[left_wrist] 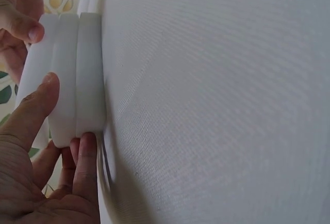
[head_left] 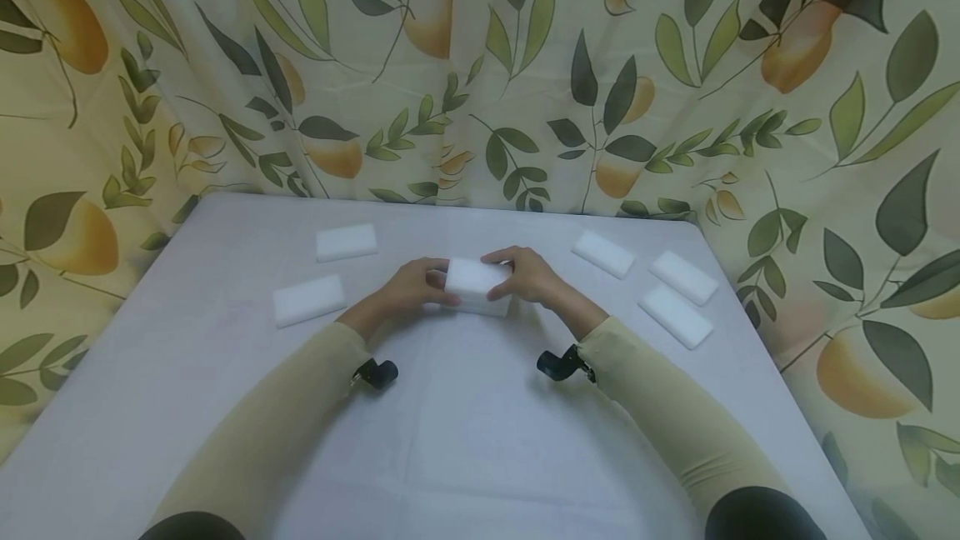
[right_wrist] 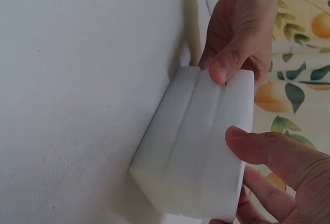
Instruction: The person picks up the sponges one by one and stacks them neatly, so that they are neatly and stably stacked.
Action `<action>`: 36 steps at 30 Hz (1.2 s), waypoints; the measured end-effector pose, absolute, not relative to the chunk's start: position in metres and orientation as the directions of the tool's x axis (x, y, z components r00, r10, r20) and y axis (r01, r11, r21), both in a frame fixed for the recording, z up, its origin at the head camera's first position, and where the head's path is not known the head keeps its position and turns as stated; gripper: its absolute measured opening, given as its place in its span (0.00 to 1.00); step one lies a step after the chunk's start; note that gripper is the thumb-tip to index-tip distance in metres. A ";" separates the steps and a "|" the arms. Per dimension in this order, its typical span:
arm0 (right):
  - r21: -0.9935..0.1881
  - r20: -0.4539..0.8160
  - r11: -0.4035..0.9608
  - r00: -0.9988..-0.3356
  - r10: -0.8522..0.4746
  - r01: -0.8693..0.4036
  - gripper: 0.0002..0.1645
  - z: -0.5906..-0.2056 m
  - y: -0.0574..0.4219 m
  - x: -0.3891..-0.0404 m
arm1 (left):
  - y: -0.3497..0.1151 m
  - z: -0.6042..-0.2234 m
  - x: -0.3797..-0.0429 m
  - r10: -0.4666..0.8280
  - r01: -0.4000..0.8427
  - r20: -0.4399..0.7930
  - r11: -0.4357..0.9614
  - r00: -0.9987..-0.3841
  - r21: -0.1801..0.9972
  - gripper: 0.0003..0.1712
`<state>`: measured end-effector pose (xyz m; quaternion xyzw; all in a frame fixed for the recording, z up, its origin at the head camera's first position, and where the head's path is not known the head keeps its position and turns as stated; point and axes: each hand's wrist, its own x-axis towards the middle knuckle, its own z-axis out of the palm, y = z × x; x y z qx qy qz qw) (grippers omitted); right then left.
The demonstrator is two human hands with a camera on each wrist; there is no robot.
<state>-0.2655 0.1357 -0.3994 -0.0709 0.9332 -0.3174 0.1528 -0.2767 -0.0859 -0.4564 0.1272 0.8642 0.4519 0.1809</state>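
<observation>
White sponge blocks [head_left: 477,273] lie flat on one another in a stack near the middle of the white table; three layers [right_wrist: 193,126] show in the right wrist view. My left hand [head_left: 408,286] grips the stack's left end, its thumb on the front face and fingers at the end. From the right, my right hand [head_left: 534,275] holds the top block, thumb against its front edge [right_wrist: 224,131]. Its other fingers are partly hidden behind the block. In the left wrist view the lowest block [left_wrist: 90,74] sits against the table.
Two loose sponge blocks, one farther back [head_left: 347,242] and one nearer [head_left: 309,300], lie left of the stack. Several more lie to the right, among them one angled block [head_left: 603,254] and a front one [head_left: 676,317]. A leaf-and-fruit patterned curtain [head_left: 510,148] hangs behind the table [head_left: 465,440].
</observation>
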 end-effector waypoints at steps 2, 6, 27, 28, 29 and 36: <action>-0.612 -0.238 0.790 -0.943 -0.231 -0.039 0.40 -0.400 0.135 -0.266 | -0.086 -0.457 -0.276 0.385 0.056 -0.198 0.558 -0.902 0.828 0.46; -0.606 -0.237 0.794 -0.943 -0.234 -0.044 0.40 -0.401 0.135 -0.266 | -0.086 -0.456 -0.276 0.391 0.055 -0.198 0.550 -0.899 0.834 0.46; -0.583 -0.259 0.812 -0.942 -0.216 -0.026 0.40 -0.401 0.136 -0.265 | -0.090 -0.447 -0.274 0.410 0.060 -0.199 0.539 -0.890 0.840 0.47; -0.582 -0.258 0.813 -0.942 -0.215 -0.026 0.40 -0.401 0.136 -0.265 | -0.090 -0.445 -0.275 0.413 0.070 -0.192 0.541 -0.890 0.838 0.47; -0.582 -0.257 0.813 -0.942 -0.215 -0.027 0.40 -0.400 0.136 -0.265 | -0.090 -0.443 -0.276 0.416 0.079 -0.184 0.541 -0.891 0.837 0.47; -0.601 -0.262 0.799 -0.938 -0.228 -0.026 0.41 -0.397 0.135 -0.264 | -0.086 -0.432 -0.286 0.426 0.154 -0.150 0.598 -0.892 0.786 0.48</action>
